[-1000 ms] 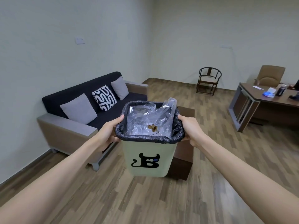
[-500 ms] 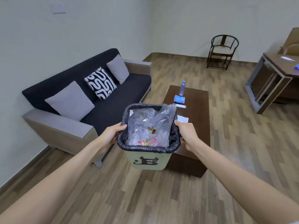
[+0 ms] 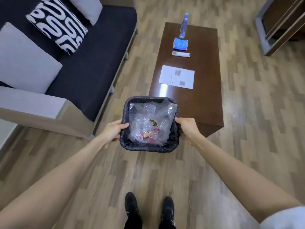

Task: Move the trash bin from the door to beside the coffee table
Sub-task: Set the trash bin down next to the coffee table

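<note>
Between hands — trash bin (image 3: 149, 147); left hand (image 3: 113, 132), right hand (image 3: 187, 128) clamped on opposite rim sides.

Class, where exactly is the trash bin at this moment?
In the head view the trash bin sits centre frame, held at its rim by the left hand and right hand, at the near left corner of the coffee table, right of the sofa.

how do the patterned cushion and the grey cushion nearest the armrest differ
The patterned cushion carries bold white squiggles on black; the grey cushion is one plain pale colour. The patterned cushion looks smaller and sits further along the sofa; the grey cushion looks larger and sits next to the near armrest. Both are squarish and lean against the backrest.
</note>
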